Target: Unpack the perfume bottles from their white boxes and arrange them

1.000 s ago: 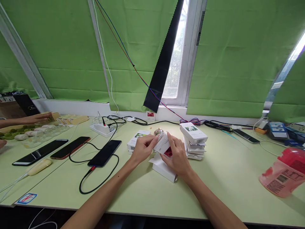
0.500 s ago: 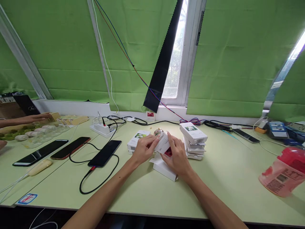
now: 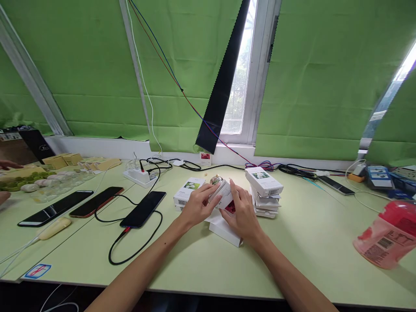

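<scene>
We find both hands engaged with one small white rectangular card piece [image 3: 225, 193], which bears dark print and a red patch towards its right side; whether it is a flat card or a folded carton we cannot tell. The left hand [image 3: 199, 206] pinches its left edge between thumb and fingers, and the right hand [image 3: 241, 212] grips its right edge, thumb on the near side. In our judgement it is light and fairly stiff, apt to crease under pressure and a little slick on its printed face; it is best held by opposite edges with a gentle pinch. The piece lies between the two hands, raised above a white open cardboard box [image 3: 225, 231] that rests tilted across the pale green table [image 3: 195, 264]. A shiny round multicoloured object [image 3: 216, 179] shows just beyond the left fingertips; its contact with them is unclear. We note two white picture-printed cartons [image 3: 188, 190] near the left hand and a stack of similar white cartons [image 3: 264, 184] to the right.
</scene>
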Motion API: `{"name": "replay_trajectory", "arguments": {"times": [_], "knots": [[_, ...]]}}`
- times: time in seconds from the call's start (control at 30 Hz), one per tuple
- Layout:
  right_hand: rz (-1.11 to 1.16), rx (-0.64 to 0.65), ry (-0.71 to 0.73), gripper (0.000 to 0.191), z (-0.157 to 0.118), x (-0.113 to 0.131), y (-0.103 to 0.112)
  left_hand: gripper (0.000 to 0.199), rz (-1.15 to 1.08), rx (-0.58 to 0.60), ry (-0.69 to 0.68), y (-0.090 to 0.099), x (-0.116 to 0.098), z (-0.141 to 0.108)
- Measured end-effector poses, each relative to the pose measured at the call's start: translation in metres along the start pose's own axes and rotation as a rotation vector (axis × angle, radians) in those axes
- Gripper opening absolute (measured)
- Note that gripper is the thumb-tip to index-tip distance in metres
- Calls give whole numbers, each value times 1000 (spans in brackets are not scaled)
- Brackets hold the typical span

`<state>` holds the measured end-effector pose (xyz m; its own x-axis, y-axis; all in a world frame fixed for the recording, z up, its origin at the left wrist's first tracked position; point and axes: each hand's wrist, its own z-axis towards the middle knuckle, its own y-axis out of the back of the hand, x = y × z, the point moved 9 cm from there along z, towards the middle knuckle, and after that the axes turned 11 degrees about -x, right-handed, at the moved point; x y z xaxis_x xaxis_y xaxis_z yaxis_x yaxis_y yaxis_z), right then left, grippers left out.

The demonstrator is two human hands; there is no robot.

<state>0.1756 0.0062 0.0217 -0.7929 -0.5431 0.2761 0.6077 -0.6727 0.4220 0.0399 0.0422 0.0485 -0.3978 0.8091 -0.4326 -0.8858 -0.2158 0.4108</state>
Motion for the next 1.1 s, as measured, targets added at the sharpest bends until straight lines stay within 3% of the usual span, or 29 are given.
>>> {"name": "replay_trajectory", "arguments": {"times": [0.53,1.1], "knots": [[1,-3,-30,98,-2,-3,-1,44,152,8,-160,-3,-16,-3],[21,-53,-69,95,0,-4,2,50,312,11,-159,-8,-16,-4]]}}
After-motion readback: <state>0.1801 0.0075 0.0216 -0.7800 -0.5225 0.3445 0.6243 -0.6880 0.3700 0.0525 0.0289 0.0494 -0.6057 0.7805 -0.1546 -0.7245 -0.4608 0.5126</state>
